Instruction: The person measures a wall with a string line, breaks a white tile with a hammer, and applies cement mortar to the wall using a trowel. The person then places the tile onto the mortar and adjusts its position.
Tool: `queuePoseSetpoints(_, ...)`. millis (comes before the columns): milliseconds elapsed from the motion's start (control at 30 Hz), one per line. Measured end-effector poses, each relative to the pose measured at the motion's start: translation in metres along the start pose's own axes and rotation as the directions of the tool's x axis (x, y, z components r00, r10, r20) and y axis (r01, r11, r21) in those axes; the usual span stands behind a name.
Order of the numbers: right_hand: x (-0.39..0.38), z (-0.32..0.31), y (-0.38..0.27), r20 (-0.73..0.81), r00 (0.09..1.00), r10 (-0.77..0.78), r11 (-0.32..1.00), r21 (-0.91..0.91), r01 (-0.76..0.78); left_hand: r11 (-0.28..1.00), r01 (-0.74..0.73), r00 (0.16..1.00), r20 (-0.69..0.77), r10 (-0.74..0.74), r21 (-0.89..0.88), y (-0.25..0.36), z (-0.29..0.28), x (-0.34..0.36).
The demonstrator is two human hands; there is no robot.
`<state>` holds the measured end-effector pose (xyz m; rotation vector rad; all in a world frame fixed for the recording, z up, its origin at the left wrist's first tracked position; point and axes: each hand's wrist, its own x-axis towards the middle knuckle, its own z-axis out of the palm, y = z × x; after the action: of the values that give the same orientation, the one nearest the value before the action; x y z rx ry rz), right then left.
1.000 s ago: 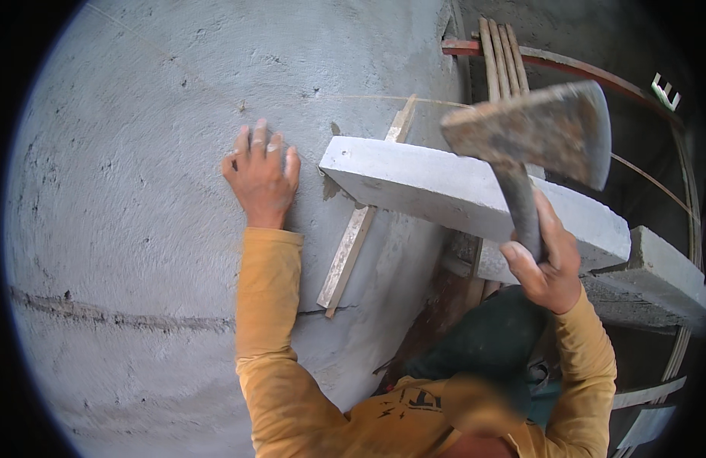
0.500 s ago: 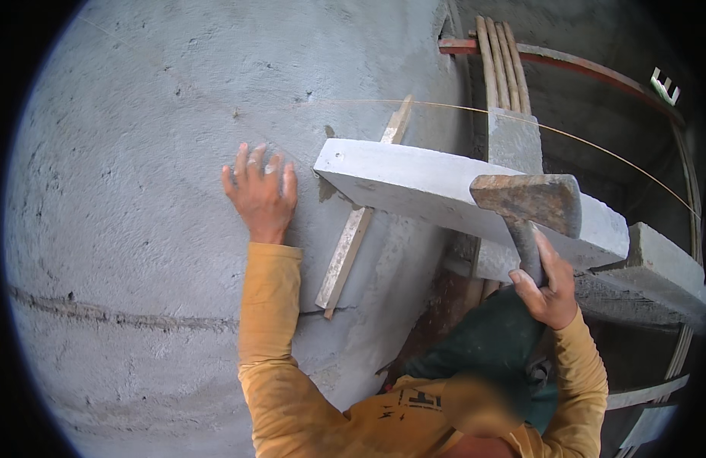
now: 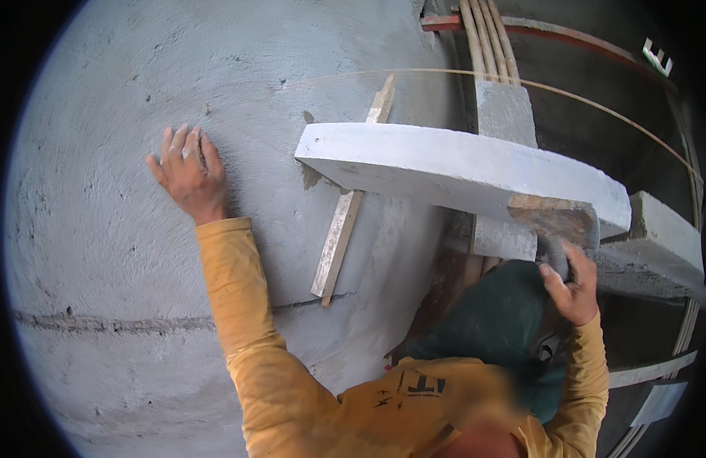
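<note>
My left hand (image 3: pixel 191 179) rests with fingers spread on a rough grey cement surface (image 3: pixel 93 214), left of a pale block-like slab (image 3: pixel 459 156). In my right hand (image 3: pixel 575 284) is a hammer (image 3: pixel 555 216), gripped by its handle close to the head. The rusty, wedge-shaped head overlaps the near side face of the slab toward its right end; whether they touch I cannot tell. The slab's left end meets the cement surface beside a dark, damp-looking patch. A narrow wooden strip (image 3: pixel 337 244) passes behind the slab, showing on both sides of it.
A thin string (image 3: pixel 566 88) stretches above the slab. Beyond stand several wooden poles (image 3: pixel 492 38), a grey block (image 3: pixel 505 111) and a reddish bar (image 3: pixel 566 32). Another concrete piece (image 3: pixel 665 233) lies at the right. A crack (image 3: pixel 131 324) crosses the cement surface.
My left hand has slid left and slightly up over the cement surface. The hammer has moved down and right, from overlapping the slab's top face to its near side.
</note>
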<state>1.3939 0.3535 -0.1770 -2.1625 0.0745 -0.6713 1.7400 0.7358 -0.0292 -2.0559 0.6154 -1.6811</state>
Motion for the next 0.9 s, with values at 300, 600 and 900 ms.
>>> queuePoseSetpoints(300, -0.110, -0.047, 0.029, -0.121, 0.973, 0.196, 0.976, -0.072, -0.206, 0.894, -0.393, 0.825, 0.347, 0.446, -0.215, 0.046, 0.008, 0.001)
queuePoseSetpoints(600, -0.208, -0.049, 0.042, -0.232, 0.830, 0.507, 0.854, 0.005, -0.520, 0.872, -0.487, 0.534, 0.805, 0.259, 0.043, 0.100, 0.002, 0.026)
queuePoseSetpoints(900, -0.225, -0.033, 0.055, -0.261, 0.818, 0.513, 0.850, 0.019, -0.527, 0.850, -0.493, 0.513, 0.851, 0.110, 0.187, 0.110, -0.013, 0.027)
